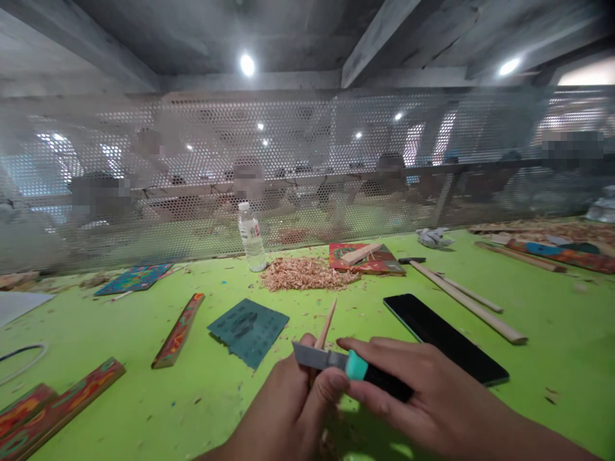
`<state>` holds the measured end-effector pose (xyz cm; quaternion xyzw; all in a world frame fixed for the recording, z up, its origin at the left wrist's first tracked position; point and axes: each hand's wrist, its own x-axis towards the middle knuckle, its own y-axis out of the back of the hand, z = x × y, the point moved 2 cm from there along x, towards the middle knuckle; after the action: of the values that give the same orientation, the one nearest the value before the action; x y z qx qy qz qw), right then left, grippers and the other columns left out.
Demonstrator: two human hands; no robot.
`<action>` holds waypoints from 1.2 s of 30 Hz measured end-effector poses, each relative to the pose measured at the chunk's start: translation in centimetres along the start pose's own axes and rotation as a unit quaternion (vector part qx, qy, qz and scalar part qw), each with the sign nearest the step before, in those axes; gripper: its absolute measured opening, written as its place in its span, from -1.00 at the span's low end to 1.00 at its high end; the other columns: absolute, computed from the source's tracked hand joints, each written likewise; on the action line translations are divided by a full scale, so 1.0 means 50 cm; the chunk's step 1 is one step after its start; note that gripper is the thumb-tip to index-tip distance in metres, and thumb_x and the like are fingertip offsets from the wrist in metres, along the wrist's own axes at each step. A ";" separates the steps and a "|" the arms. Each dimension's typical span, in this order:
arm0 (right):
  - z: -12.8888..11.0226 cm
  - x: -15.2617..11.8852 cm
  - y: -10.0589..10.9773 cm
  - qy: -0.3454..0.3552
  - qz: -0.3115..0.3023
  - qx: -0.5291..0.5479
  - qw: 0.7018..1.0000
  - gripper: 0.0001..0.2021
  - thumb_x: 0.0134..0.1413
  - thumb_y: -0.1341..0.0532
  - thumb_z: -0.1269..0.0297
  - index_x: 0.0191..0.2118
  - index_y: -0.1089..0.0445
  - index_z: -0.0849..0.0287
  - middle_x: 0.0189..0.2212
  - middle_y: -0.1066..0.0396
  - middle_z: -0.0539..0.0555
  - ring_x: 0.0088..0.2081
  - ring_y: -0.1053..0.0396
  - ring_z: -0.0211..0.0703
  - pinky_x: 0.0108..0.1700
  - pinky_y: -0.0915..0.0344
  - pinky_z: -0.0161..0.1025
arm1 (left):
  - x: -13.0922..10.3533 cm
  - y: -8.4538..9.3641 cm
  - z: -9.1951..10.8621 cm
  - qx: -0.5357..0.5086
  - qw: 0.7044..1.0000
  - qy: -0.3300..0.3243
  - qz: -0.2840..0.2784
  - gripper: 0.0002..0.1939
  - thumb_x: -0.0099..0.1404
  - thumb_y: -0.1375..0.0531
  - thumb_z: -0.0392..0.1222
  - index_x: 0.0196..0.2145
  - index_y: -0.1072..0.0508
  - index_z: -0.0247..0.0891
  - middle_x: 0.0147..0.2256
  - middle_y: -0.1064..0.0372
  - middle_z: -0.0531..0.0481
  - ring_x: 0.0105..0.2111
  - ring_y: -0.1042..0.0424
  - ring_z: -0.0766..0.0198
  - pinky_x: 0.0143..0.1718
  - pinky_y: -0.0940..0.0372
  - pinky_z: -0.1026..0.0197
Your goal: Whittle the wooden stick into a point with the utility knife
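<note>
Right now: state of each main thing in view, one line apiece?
Wooden stick: tapered, in left hand
Black-handled knife: blade exposed, in right hand
Water bottle: upright, capped
Smartphone: flat, screen dark
Green sandpaper: flat, edge ragged
Hammer: lying down
Wood shavings: heaped
Red painted board: flat, wood piece on top
Grayish wad: crumpled

At the near middle of the desk (129, 320), the left hand (291, 394) holds a stick (328, 323), crossed by the knife (354, 366) in the right hand (423, 387). A sheet (247, 333) lies left of the stick, with a painted strip (179, 330) farther left. The phone (444, 339) lies beyond the right hand; a long-handled tool (471, 303) lies farther right. At the far middle, shavings (305, 275) lie between a bottle (251, 240) on their left and a board (394, 264) on their right, which bears a wood piece (360, 254). A perforated screen (298, 128) stands behind the desk.
</note>
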<state>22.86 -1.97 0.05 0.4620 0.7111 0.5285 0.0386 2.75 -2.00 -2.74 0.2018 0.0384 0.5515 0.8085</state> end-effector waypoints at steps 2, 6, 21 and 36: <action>0.002 -0.007 -0.005 0.014 0.019 -0.033 0.999 -0.67 0.48 -0.17 0.15 0.16 -0.51 0.19 -0.06 -0.67 0.25 -0.10 -0.67 0.08 -0.12 -0.60 -0.08 | 0.004 0.002 0.003 0.010 1.000 0.007 -0.005 -0.45 0.53 -0.04 0.28 -0.26 -0.54 -0.23 -0.29 -0.50 -0.10 -0.26 -0.37 0.11 -0.19 -0.20 0.15; 0.004 -0.015 -0.017 0.002 0.048 -0.080 0.996 -0.53 0.55 -0.05 0.03 0.22 -0.47 0.28 -0.18 -0.66 0.27 -0.26 -0.68 0.09 -0.30 -0.60 -0.08 | 0.017 0.006 0.014 0.014 1.000 0.004 0.010 -0.50 0.54 -0.08 0.21 -0.38 -0.47 -0.22 -0.38 -0.40 -0.01 -0.35 -0.29 0.18 -0.29 -0.14 0.19; 0.000 -0.016 -0.019 0.034 0.156 -0.166 0.973 -0.54 0.59 0.00 0.02 0.22 -0.41 0.27 -0.20 -0.65 0.21 -0.28 -0.67 0.03 -0.35 -0.55 -0.14 | 0.029 0.002 0.021 -0.007 0.999 0.049 0.015 -0.46 0.49 -0.08 0.29 -0.48 -0.17 -0.14 -0.47 -0.02 0.16 -0.44 -0.02 0.28 -0.39 -0.04 0.22; 0.015 0.004 0.004 -0.002 0.110 -0.124 0.986 -0.48 0.57 0.02 -0.08 0.07 -0.55 0.18 -0.20 -0.68 0.23 -0.28 -0.66 0.05 -0.32 -0.56 -0.13 | 0.021 0.006 0.005 -0.051 0.999 0.005 0.016 -0.62 0.51 -0.16 0.19 0.02 -0.44 -0.15 -0.08 -0.51 -0.08 -0.02 -0.41 0.05 0.04 -0.26 0.09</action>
<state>23.28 -1.29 -0.04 0.5304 0.5845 0.6128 0.0388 2.95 -1.01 -2.24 0.1584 0.0107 0.5667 0.8085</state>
